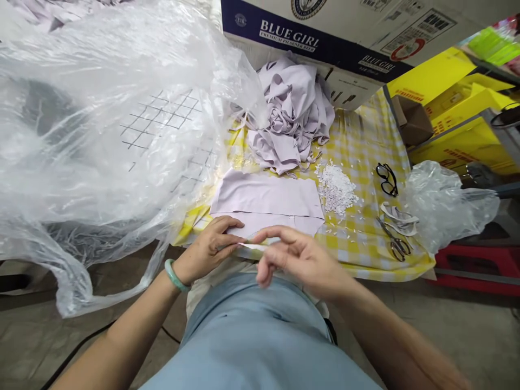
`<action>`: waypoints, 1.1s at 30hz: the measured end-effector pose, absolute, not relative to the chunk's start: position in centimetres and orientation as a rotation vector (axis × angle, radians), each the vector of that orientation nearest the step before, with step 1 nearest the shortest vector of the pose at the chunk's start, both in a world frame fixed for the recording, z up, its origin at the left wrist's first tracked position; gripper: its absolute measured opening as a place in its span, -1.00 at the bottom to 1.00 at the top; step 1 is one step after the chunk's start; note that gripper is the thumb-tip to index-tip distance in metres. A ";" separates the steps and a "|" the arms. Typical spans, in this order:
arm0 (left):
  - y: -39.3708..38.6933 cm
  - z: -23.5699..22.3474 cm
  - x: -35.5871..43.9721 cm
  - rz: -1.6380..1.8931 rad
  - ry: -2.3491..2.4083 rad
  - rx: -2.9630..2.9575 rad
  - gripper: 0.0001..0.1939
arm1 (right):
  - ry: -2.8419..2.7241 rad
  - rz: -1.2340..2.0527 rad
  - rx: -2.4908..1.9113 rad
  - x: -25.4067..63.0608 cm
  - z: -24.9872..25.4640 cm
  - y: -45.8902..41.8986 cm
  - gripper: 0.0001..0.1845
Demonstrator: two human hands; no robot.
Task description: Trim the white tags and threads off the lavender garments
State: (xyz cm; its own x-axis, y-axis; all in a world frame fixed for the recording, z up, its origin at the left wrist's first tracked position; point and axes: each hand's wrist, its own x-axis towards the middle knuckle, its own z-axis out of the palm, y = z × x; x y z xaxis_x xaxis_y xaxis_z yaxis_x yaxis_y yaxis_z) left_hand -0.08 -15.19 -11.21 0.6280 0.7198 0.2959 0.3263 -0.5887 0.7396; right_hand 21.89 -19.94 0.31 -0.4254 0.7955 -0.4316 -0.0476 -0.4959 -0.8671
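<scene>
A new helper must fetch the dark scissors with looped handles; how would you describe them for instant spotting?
Find the yellow-and-white checked tablecloth, then its near right corner, by the crumpled clear plastic bag. The scissors lie there beside some pale curled strips. Unlike the black-framed glasses farther back, they have two finger loops at one end.

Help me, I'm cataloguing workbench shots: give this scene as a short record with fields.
Left hand: fingertips at the near edge of the flat lilac cloth
Right hand: blurred, beside the left; grip unclear
Beyond the cloth: crumpled lilac pile, beer carton
Right of the cloth: small white pieces, then black glasses and scissors
Surface: yellow-and-white checked tablecloth
</scene>
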 end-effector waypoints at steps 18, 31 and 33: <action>-15.5 -11.3 -0.5 0.769 0.880 2.222 -0.91 | -0.877 1.444 -1.082 21.8 -2.2 -7.5 -0.67; -12.1 -4.9 1.8 0.838 1.092 1.523 -0.76 | -1.272 1.494 -1.238 18.9 -4.2 -13.7 -0.81; -11.9 -4.9 2.4 0.790 1.064 1.424 -0.76 | -1.396 1.388 -1.330 18.7 -4.8 -14.6 -0.78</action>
State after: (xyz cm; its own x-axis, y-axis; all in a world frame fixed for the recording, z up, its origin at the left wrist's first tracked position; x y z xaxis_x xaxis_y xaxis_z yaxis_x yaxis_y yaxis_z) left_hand 2.45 -11.90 -4.92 0.3662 0.9248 -0.1030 0.1693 0.0426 0.9846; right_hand 18.65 -14.57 -4.83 -0.1817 0.9709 -0.1558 0.1616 -0.1268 -0.9787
